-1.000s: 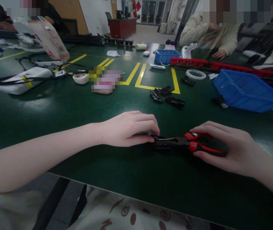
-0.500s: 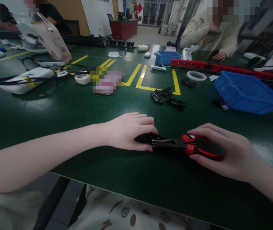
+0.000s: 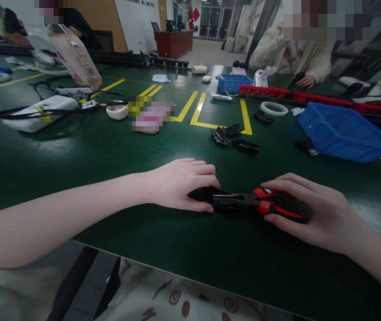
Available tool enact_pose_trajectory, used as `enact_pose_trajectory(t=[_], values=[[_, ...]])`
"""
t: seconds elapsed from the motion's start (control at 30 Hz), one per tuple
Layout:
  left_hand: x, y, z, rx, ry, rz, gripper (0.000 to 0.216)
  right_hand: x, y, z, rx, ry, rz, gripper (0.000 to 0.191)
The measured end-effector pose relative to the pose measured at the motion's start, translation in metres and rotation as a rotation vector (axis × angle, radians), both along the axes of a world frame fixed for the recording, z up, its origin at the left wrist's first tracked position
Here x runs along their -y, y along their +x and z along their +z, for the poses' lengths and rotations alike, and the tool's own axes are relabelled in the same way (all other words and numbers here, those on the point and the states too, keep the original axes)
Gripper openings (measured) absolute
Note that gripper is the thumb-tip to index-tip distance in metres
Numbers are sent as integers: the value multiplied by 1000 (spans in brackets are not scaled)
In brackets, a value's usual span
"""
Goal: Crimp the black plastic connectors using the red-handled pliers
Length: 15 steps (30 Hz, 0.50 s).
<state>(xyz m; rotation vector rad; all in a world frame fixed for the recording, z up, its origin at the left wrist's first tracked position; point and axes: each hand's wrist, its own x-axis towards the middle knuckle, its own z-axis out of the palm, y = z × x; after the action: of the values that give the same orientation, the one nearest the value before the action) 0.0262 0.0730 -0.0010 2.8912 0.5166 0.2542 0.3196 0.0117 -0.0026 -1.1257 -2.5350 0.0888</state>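
Note:
Close to the table's front edge, my left hand [image 3: 185, 183] is closed around a black plastic part [image 3: 215, 199], with thumb and forefinger on its sides. The fingers partly hide this part. My right hand [image 3: 320, 211] grips needle-nose pliers [image 3: 264, 200] by their red and black handles. The dark jaws point left and meet the black part; whether they pinch it I cannot tell. Further back on the green table [image 3: 163, 240] lie several similar black parts [image 3: 232, 136].
A blue bin [image 3: 347, 131] lies to the right, near a white tape roll [image 3: 273, 108]. Further left are a phone [image 3: 153, 117], a white device with a black cable [image 3: 43, 115] and a bottle [image 3: 76, 58]. A person in a knit sweater [image 3: 317, 58] sits opposite.
Both hands, the pliers and the black part hold almost the same place. Only the camera view has shifted slightly.

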Motion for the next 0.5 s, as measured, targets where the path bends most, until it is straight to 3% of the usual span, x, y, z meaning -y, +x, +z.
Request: enact_pose_trajectory(t=[0.5], values=[[-1,0,0,-2,-5,3,36,0,0,0,-4,-27,-21,35]])
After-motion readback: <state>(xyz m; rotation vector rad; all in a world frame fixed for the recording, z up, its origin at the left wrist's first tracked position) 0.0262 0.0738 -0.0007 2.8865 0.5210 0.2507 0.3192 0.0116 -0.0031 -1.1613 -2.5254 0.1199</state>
